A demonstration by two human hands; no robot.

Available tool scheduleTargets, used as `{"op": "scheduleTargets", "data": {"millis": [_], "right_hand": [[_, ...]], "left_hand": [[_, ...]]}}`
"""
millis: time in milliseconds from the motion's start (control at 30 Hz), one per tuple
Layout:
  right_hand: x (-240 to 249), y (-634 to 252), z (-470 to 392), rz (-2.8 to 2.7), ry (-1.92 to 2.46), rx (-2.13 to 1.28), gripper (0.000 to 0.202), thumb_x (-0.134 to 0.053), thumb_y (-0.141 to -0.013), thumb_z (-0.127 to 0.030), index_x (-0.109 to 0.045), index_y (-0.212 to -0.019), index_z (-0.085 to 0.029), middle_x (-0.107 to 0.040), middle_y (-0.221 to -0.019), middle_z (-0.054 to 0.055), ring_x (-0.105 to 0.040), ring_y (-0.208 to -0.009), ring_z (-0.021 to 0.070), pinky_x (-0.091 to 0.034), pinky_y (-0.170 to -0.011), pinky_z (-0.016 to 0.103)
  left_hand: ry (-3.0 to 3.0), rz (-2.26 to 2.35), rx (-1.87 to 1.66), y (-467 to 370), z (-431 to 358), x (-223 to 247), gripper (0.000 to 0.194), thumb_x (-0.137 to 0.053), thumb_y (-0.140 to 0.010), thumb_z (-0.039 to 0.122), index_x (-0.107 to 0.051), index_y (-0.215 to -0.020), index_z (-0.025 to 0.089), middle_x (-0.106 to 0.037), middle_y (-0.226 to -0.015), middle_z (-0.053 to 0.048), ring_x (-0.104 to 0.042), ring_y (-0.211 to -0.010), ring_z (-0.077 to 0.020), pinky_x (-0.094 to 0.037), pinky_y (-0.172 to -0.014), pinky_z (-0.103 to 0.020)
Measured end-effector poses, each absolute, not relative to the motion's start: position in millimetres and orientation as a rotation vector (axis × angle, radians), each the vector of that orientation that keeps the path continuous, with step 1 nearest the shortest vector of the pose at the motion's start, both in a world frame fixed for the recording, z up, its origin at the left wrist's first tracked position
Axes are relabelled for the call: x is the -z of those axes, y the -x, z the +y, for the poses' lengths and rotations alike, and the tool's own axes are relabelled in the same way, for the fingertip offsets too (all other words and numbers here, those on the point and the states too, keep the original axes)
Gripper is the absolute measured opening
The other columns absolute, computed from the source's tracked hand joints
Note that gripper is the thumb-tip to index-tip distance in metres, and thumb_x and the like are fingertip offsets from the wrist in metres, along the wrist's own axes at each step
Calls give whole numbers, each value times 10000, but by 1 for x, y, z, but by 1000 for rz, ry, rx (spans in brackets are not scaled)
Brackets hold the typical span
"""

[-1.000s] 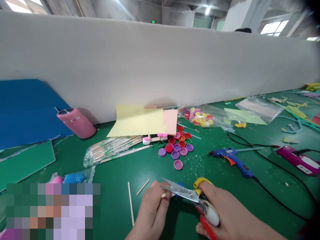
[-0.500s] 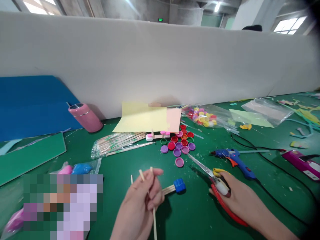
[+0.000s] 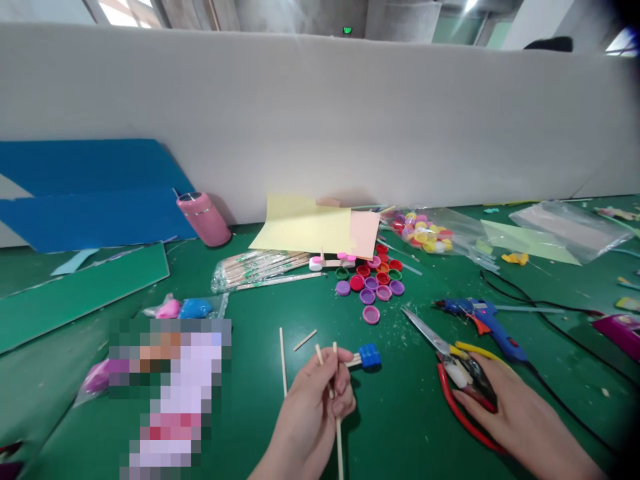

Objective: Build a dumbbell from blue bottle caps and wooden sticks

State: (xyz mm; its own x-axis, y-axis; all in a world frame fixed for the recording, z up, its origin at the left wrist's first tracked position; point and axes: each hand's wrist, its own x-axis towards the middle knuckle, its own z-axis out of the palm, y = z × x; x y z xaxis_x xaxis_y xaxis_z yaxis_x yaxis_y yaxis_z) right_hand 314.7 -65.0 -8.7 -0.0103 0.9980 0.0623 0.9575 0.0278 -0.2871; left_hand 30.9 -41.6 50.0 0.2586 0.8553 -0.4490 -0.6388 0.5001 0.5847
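Observation:
My left hand (image 3: pixel 317 407) is closed on thin wooden sticks (image 3: pixel 339 440), whose upper ends poke out above the thumb. Just beyond its fingertips lies a blue piece (image 3: pixel 370 355) on the end of several pale sticks; whether the hand touches them is hidden. A long stick (image 3: pixel 283 357) and a short stick (image 3: pixel 305 340) lie on the table left of and beyond this hand. My right hand (image 3: pixel 510 407) grips shears (image 3: pixel 457 363) with one red and one yellow handle spread apart. The blades point away to the upper left.
Colourful bottle caps (image 3: pixel 371 315) lie mid-table. A blue glue gun (image 3: pixel 483 320) with a black cord rests beyond my right hand. Behind are bagged sticks (image 3: pixel 263 267), yellow paper (image 3: pixel 303 227), a pink bottle (image 3: pixel 205 220) and a white partition (image 3: pixel 310 127). A green board (image 3: pixel 85 293) lies left.
The view has turned left, so the table's things sit further right. The short stick now shows on the table beyond my left hand. The shears' handles look spread wider.

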Motion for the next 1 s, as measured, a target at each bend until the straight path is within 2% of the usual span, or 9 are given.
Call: {"op": "scheduleTargets", "data": {"millis": [100, 200, 300, 400, 467, 533, 633, 767, 1000], "right_hand": [[4, -316, -66, -2070, 2051, -252, 482, -479, -762, -459, -476, -1112, -128, -554, -1112, 156, -538, -991, 295, -425, -850, 448], [-12, -305, -64, -2019, 2030, -248, 454, -500, -752, -484, -514, -1073, -164, -554, -1101, 136, -516, -1001, 306, -399, -864, 466], [-32, -277, -58, -1902, 1873, -431, 316, -483, -793, -437, -553, -1005, -214, -560, -1069, 99, -527, -971, 262, -417, -847, 403], [-48, -239, -47, -1798, 1609, -825, 251, -459, -827, -403, -584, -940, -218, -590, -921, 68, -567, -819, 196, -473, -698, 292], [-53, -216, -39, -1748, 1431, -1029, 242, -455, -842, -375, -599, -931, -202, -569, -858, 50, -556, -767, 169, -461, -653, 262], [-54, -200, -32, -1673, 1287, -1192, 245, -472, -837, -369, -623, -879, -181, -514, -738, 12, -519, -617, 120, -432, -561, 231], [-51, -190, -23, -1565, 1173, -1370, 237, -513, -818, -356, -641, -779, -160, -449, -699, -15, -436, -522, 74, -368, -474, 201], [-52, -190, -17, -1580, 1107, -1440, 195, -564, -793, -323, -665, -757, -161, -459, -702, -14, -429, -563, 77, -342, -476, 190], [-60, -186, -16, -1667, 1072, -1430, 169, -572, -787, -302, -666, -769, -162, -512, -698, -4, -471, -621, 101, -382, -548, 212]], "left_hand": [[-329, 775, -1015, -37, -43, -49, 167, -428, -857, 262, -532, -800, 145, -424, -530, 58, -301, -384, -28, -187, -459, -217], [-378, 730, -952, -44, -46, -45, 169, -442, -849, 307, -518, -824, 158, -378, -472, 85, -201, -350, -19, -137, -446, -221], [-413, 703, -871, -50, -47, -41, 211, -514, -800, 356, -524, -793, 145, -333, -459, 95, -169, -357, -20, -110, -439, -223], [-448, 674, -791, -54, -46, -39, 244, -569, -757, 368, -534, -754, 126, -340, -473, 86, -196, -367, -22, -114, -438, -222], [-473, 652, -762, -55, -44, -39, 242, -585, -745, 358, -532, -740, 122, -352, -482, 79, -215, -376, -22, -121, -437, -217], [-490, 624, -749, -55, -42, -40, 237, -595, -741, 347, -513, -708, 128, -371, -491, 73, -233, -383, -20, -134, -436, -210], [-490, 582, -717, -53, -39, -42, 229, -606, -737, 327, -483, -678, 142, -410, -504, 65, -280, -383, -22, -191, -438, -202], [-502, 535, -657, -48, -38, -42, 213, -578, -755, 330, -499, -694, 142, -475, -502, 44, -364, -347, -41, -281, -436, -220], [-549, 504, -607, -44, -41, -40, 308, -574, -743, 390, -513, -616, 115, -505, -503, 15, -439, -341, -58, -329, -427, -218]]}}
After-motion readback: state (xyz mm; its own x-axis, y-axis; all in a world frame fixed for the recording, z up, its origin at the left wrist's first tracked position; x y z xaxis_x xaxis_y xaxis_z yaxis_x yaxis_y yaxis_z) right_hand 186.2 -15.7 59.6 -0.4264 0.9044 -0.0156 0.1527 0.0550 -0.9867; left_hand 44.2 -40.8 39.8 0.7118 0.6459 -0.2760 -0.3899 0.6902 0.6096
